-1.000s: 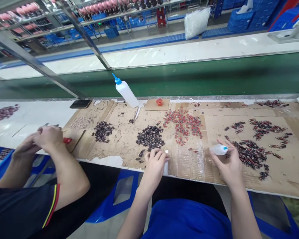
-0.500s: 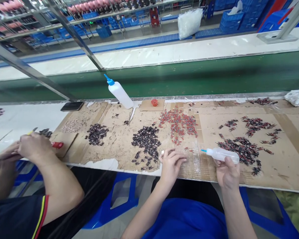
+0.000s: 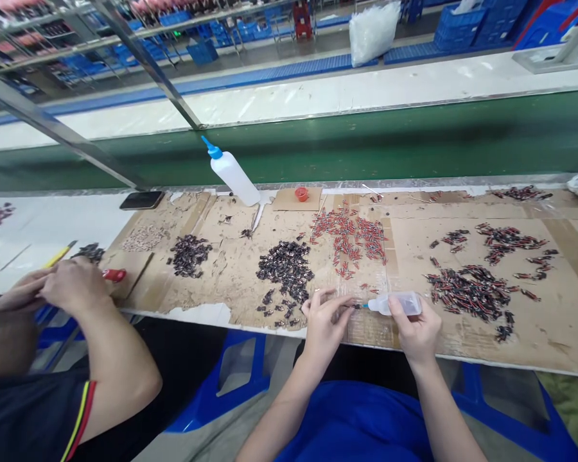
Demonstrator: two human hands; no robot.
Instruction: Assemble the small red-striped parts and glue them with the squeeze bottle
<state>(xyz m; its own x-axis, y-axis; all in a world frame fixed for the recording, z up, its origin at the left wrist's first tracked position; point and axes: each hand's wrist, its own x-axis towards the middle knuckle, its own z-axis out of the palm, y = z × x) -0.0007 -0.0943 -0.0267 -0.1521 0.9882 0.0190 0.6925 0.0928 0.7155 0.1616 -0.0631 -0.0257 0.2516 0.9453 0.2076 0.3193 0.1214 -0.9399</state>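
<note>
My right hand (image 3: 418, 330) is closed around a small clear squeeze bottle (image 3: 404, 303), tilted so its blue tip points left. That tip meets or nearly meets a small dark part (image 3: 355, 306) pinched in the fingers of my left hand (image 3: 325, 321); the part is too small to name. Left of that hand lies a pile of small black parts (image 3: 286, 269). Beyond both hands are scattered small red parts (image 3: 344, 234). To the right of the bottle spreads a heap of joined red-and-black pieces (image 3: 469, 292).
A large white bottle with a blue nozzle (image 3: 235, 178) leans behind the piles, near a red cap (image 3: 301, 194) on cardboard. At left a co-worker's hands (image 3: 72, 282) work beside a yellow-handled tool (image 3: 60, 255). A phone (image 3: 142, 200) lies at the back.
My right hand has moved left with the squeeze bottle, bringing its tip to my left hand's fingers. A small dark part now shows in the left fingertips.
</note>
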